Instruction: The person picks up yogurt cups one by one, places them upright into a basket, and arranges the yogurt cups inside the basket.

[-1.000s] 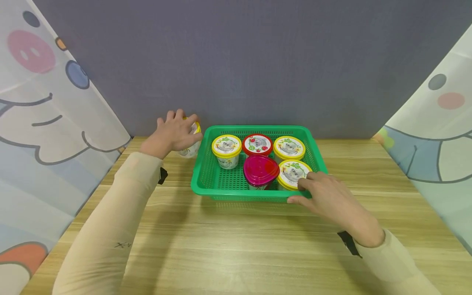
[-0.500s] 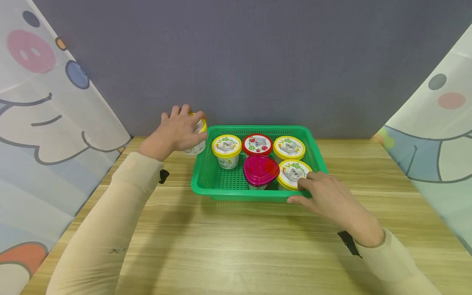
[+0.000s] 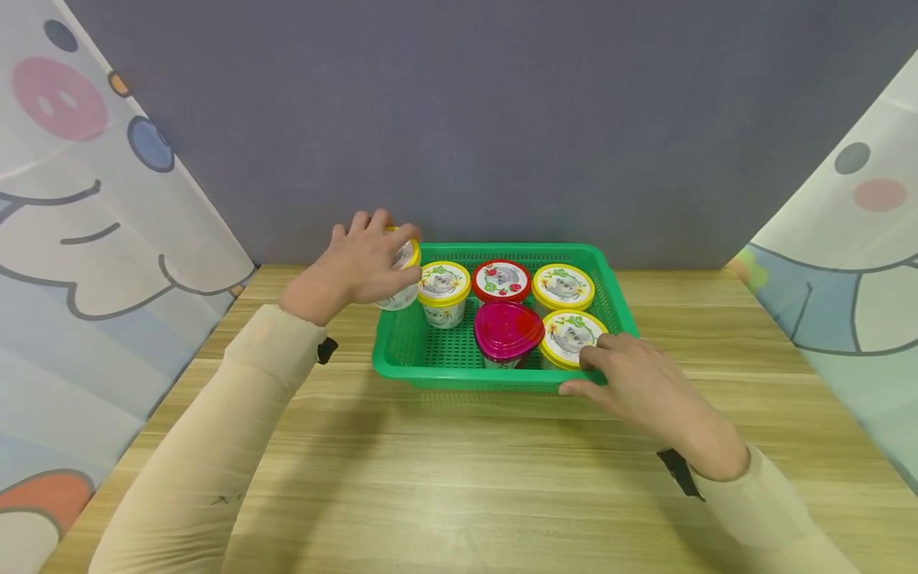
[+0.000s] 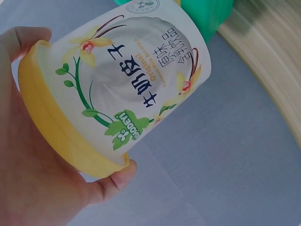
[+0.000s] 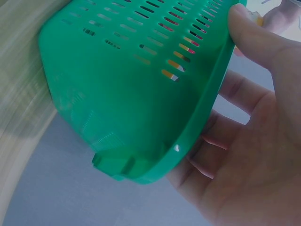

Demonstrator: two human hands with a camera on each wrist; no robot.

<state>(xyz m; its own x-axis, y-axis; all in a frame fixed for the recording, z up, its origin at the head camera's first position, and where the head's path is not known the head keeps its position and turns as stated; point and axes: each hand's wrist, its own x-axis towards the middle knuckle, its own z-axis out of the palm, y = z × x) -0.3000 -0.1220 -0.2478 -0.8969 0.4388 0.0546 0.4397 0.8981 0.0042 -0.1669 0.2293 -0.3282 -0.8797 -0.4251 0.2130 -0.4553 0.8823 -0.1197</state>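
Note:
My left hand (image 3: 358, 267) grips a white paper cup with a yellow lid (image 3: 398, 300) by the lid, over the left rim of the green plastic basket (image 3: 473, 379). In the left wrist view, thumb and fingers span the lid, and the cup's printed side (image 4: 127, 80) shows flowers and a milk beverage label. At the basket's front right corner, my right hand (image 3: 645, 391) pinches the rim. Seen from the right wrist, the thumb (image 5: 254, 37) lies on the outer side, with the other fingers over the inner side.
Inside the basket stand several cups: yellow-lidded ones (image 3: 441, 285) (image 3: 563, 287) (image 3: 571, 339), a red-lidded one (image 3: 501, 281) and one with a rounded magenta lid (image 3: 506, 329). A grey panel (image 3: 459, 119) rises behind the wooden table (image 3: 459, 478); cartoon-print curtains (image 3: 64, 239) flank both sides.
My left hand has carried the yellow-lidded cup rightward, from beside the basket to over its left rim. The right hand and the basket have stayed in place.

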